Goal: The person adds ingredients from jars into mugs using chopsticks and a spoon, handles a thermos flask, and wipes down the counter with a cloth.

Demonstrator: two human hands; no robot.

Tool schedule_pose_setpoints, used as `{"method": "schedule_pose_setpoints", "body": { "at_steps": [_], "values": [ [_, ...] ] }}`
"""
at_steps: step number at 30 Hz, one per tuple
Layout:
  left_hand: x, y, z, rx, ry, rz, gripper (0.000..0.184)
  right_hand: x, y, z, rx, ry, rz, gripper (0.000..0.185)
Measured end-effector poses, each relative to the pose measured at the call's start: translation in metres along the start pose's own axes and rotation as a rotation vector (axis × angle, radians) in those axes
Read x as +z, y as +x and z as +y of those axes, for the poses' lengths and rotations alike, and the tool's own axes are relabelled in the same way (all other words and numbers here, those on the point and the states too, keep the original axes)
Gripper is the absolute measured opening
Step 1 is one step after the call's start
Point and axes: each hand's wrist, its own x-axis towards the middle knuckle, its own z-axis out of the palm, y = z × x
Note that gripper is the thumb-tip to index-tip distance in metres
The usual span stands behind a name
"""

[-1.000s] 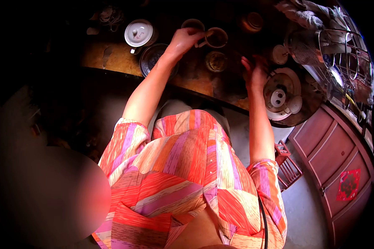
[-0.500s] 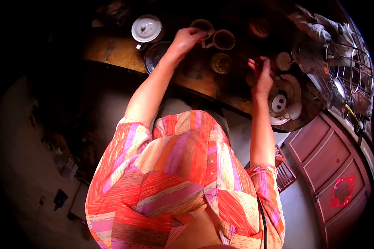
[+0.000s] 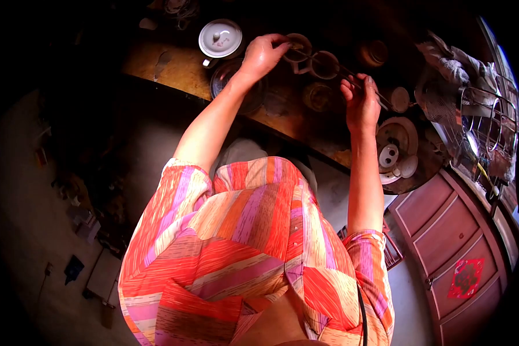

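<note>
My left hand [image 3: 265, 55] is closed, its fingertips pinched beside the rim of a mug [image 3: 297, 48]; what they hold, if anything, is too dark to make out. Touching or close to that mug is a second mug [image 3: 324, 64] with a pale handle. My right hand [image 3: 362, 102] is raised with its fingers curled around thin sticks [image 3: 380, 99], which look like chopsticks. Below the second mug stands a small round jar [image 3: 318, 96]. To the left of my left hand sits a white lidded enamel mug [image 3: 220, 38].
A dark wooden table [image 3: 184, 81] bears these things. Right of my right hand are a plate with a white lid [image 3: 388, 154] and a small round container [image 3: 399, 99]. A wire rack [image 3: 487, 115] stands at the far right, above a reddish cabinet door [image 3: 444, 219].
Thin sticks now show clearly at my right hand, whose fingers have curled more. My left hand has shifted slightly right and up. The whole view has moved a little.
</note>
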Motion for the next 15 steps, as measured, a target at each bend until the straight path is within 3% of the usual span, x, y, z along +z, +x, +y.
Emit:
{"method": "schedule_pose_setpoints", "body": {
  "at_steps": [4, 8, 15],
  "values": [
    [-0.003, -0.007, 0.014, 0.105, 0.228, 0.105, 0.023, 0.004, -0.004, -0.003, -0.075, -0.075, -0.026, 0.027],
    [0.001, -0.009, 0.01, 0.19, 0.255, 0.149, 0.018, 0.019, -0.016, -0.01, -0.169, -0.284, -0.079, 0.027],
    [0.005, -0.013, 0.015, 0.338, 0.324, 0.183, 0.013, 0.029, -0.022, -0.005, -0.255, -0.38, -0.103, 0.027]
  ]
}}
